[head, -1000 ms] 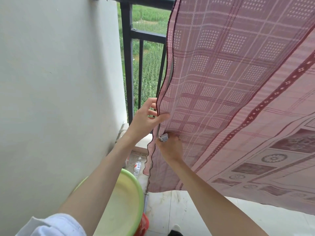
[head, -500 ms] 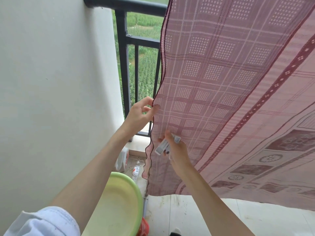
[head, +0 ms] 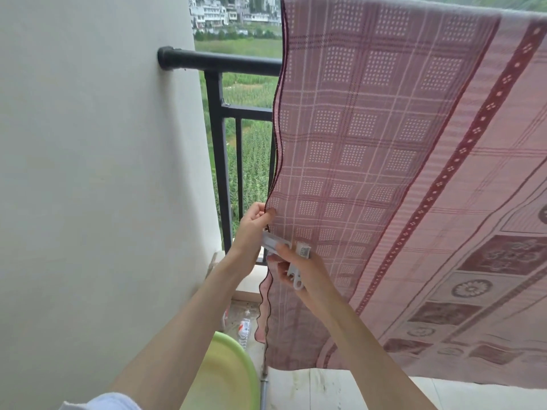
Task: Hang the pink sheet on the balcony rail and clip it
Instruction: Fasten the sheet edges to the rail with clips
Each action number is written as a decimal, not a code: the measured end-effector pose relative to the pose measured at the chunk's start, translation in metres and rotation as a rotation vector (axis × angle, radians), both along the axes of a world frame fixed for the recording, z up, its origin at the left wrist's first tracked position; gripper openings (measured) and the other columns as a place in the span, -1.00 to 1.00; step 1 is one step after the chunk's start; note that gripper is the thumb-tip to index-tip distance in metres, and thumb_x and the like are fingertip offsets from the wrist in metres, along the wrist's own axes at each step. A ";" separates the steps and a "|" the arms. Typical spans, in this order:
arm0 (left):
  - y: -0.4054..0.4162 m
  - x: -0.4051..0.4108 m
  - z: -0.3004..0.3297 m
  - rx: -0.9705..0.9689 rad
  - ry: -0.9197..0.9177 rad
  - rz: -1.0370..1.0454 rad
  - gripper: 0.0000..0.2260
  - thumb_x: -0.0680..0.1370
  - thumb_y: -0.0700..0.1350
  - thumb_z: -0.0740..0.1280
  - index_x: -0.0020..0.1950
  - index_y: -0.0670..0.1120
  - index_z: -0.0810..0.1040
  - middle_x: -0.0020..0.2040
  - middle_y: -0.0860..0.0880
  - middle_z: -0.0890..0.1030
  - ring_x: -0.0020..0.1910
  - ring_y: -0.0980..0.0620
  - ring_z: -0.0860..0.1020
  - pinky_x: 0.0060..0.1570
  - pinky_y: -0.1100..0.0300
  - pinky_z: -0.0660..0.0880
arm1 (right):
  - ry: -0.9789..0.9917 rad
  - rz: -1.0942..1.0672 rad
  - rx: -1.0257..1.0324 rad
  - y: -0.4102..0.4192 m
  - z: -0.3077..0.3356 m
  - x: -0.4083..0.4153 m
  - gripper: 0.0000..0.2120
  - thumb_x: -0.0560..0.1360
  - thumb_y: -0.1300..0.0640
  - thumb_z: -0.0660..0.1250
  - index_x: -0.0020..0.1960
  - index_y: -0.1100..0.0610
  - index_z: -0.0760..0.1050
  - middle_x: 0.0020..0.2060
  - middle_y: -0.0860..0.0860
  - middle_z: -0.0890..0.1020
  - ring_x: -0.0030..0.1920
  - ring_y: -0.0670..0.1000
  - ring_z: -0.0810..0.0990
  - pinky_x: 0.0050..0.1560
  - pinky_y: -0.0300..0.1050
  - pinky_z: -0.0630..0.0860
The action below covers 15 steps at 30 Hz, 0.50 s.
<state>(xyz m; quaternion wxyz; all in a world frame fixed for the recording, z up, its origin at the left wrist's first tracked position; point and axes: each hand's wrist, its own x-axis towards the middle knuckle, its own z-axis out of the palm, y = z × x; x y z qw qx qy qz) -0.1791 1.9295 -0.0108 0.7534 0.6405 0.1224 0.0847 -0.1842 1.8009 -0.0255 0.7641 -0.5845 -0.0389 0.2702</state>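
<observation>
Pink woven sheet with a plaid-and-dot border and dark red trim [head: 370, 161] hangs draped over the top, its left hem falling in front of the black metal balcony rail [head: 225, 60] that is fixed to the white plaster wall [head: 88, 173]. Compared with a second ago, the view has tipped upward: the top bar and the far buildings now show, and both hands sit lower in frame. Left hand [head: 251, 229] keeps its hold on the wavy hem, thumb and fingers curled and pinching the cloth edge, much as before. Right hand [head: 305, 270] has changed most: a second ago it lay against the cloth with only a small piece of clip showing; now it has come off slightly and holds white plastic clothes pegs [head: 285, 255], fingers curled round them, one peg pointing toward the hem, touching or just beside the left hand. Cannot tell whether that peg's jaws are parted. Judgement: hanging is done; clipping is in hand, not yet made, and this hem spot looks the intended site. Pale green plastic basin [head: 228, 377] sits below left; a clear plastic bottle [head: 245, 327] lies on the floor beyond it.
</observation>
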 end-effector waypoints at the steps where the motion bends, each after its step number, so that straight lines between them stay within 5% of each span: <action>1: -0.002 0.001 0.001 0.005 0.006 0.006 -0.90 0.46 0.02 0.31 -0.19 0.02 0.47 -0.07 -0.11 0.53 -0.01 -0.10 0.50 0.20 -0.20 0.37 | -0.104 0.062 -0.115 -0.004 0.000 0.000 -0.90 0.45 0.17 0.39 -0.16 0.21 0.58 -0.34 0.11 0.61 -0.47 -0.08 0.42 -0.45 -0.28 0.32; 4: -0.002 0.003 0.003 0.037 0.013 0.001 -0.88 0.57 -0.06 0.23 -0.16 -0.02 0.44 -0.11 -0.03 0.56 0.00 -0.04 0.51 0.14 0.01 0.41 | -0.304 0.277 -0.404 -0.013 -0.005 0.000 -0.74 0.46 0.07 0.38 -0.20 0.30 0.59 -0.43 0.01 0.58 -0.49 -0.10 0.37 -0.41 -0.26 0.27; 6: 0.002 0.002 0.004 0.084 -0.003 -0.032 -0.89 0.57 -0.07 0.24 -0.13 -0.05 0.44 -0.09 -0.03 0.57 -0.01 -0.01 0.52 0.11 0.04 0.43 | -0.316 0.317 -0.402 -0.012 -0.009 -0.004 -0.68 0.47 0.01 0.36 -0.11 0.31 0.61 -0.38 0.03 0.58 -0.45 -0.09 0.38 -0.37 -0.22 0.27; 10: 0.027 -0.003 0.004 0.242 -0.053 -0.108 -0.82 0.47 0.03 0.35 -0.10 -0.07 0.52 -0.09 -0.13 0.60 -0.06 -0.02 0.56 0.14 0.04 0.46 | -0.183 0.249 -0.100 -0.008 -0.015 -0.012 -0.66 0.51 0.02 0.30 -0.06 0.33 0.58 -0.40 0.01 0.52 -0.42 -0.07 0.37 -0.37 -0.28 0.34; 15: 0.032 -0.004 -0.003 0.287 -0.092 -0.092 -0.79 0.42 0.05 0.38 -0.11 -0.08 0.54 -0.15 -0.13 0.62 -0.09 -0.06 0.58 0.14 0.01 0.49 | 0.035 0.206 0.235 0.002 -0.005 -0.009 -0.55 0.30 -0.09 0.47 -0.13 0.32 0.56 -0.47 0.02 0.47 -0.51 -0.09 0.34 -0.47 -0.28 0.31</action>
